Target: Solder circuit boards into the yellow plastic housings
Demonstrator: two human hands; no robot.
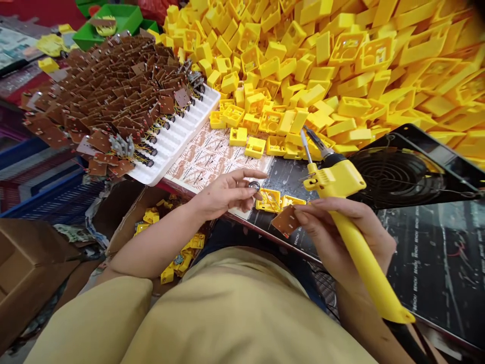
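My left hand (231, 192) pinches a small round dark part (254, 186) with a shiny rim between thumb and fingers. In my right hand (348, 235) is a yellow soldering gun (350, 230), its metal tip pointing up and away from me. The thumb and fingers of that same hand also grip the corner of a brown circuit board (286, 221). Between my hands, an open yellow plastic case (269, 200) lies on the bench edge, with a second yellow case half (293, 201) beside it. Whether wires join the round part and the board I cannot tell.
Yellow plastic cases (265, 65) are heaped across the back and right. At the left, a white ridged tray (178, 134) bears many brown circuit boards (125, 86). A black fan (397, 167) stands on the right. Below left, a cardboard box (125, 222) contains yellow pieces.
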